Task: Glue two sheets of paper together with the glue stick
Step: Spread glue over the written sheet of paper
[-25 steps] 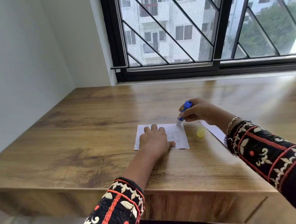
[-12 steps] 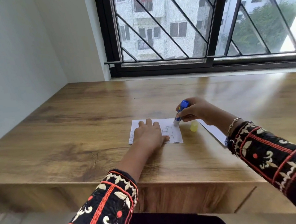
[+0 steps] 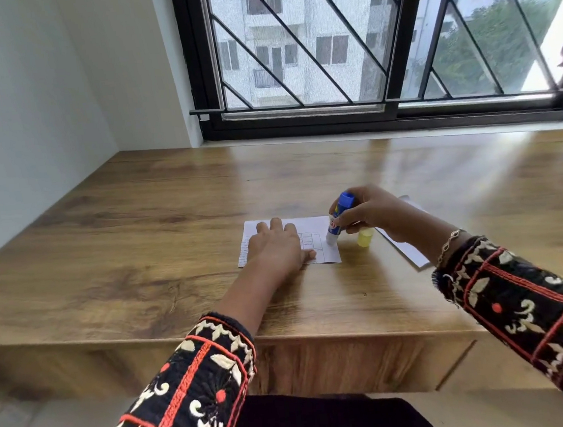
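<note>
Glue step now: L hand [image 3: 278, 248] lies flat on the printed sheet [image 3: 312, 226] on the tabletop [image 3: 173, 251], R hand [image 3: 373, 213] grips the glue stick [image 3: 339, 219], tip on that sheet; next prob. needs the 2nd sheet [image 3: 409, 253] laid on top.

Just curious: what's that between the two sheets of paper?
In the head view, a small yellow cap sits on the table between the printed sheet and the other sheet.
</note>
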### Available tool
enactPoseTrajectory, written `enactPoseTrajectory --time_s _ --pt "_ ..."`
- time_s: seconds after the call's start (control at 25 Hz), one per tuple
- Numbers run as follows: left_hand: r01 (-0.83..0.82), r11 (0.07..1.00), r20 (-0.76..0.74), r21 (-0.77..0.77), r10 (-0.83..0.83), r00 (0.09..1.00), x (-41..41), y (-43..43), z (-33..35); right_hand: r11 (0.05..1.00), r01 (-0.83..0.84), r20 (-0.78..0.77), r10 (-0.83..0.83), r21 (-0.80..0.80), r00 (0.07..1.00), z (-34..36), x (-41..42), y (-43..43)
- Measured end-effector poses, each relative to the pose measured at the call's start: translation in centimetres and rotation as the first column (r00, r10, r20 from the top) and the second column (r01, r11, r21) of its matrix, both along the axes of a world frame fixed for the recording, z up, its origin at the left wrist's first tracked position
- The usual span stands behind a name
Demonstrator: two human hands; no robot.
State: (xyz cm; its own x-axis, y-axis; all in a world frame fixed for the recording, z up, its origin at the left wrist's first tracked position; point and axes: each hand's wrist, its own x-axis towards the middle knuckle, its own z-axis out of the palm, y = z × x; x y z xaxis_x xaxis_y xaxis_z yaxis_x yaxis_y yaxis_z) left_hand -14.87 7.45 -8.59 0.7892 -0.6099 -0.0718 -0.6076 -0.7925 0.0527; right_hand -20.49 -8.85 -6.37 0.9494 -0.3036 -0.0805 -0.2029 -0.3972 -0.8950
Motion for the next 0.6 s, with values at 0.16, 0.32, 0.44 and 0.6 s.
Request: enactPoseTrajectory --time_s 0.16,0.32,0.44,0.6 --pt "-0.003 1.0 -0.001 0.001 0.003 1.0 0.0 -0.1 -0.1 0.998 -0.034 -0.016 0.034 -0.052 0.999 0.1 -0.5 0.2" --pt "-0.005 1.0 0.003 0.0 0.005 1.0 0.2 -0.1 -0.2 0.995 -0.075 -0.018 0.074 -0.066 0.997 0.1 -0.9 0.3" --pt "-0.007 1.0 0.009 0.011 0.007 1.0 0.2 -0.1 -0.3 0.986 -0.129 -0.012 0.129 -0.101 0.992 0.3 -1.4 0.5" --pt "-0.018 1.0 0.03 0.019 0.018 0.999 0.2 -0.1 -0.3 0.97 -0.175 -0.026 0.174 -0.165 0.984 0.5 -1.8 0.6"
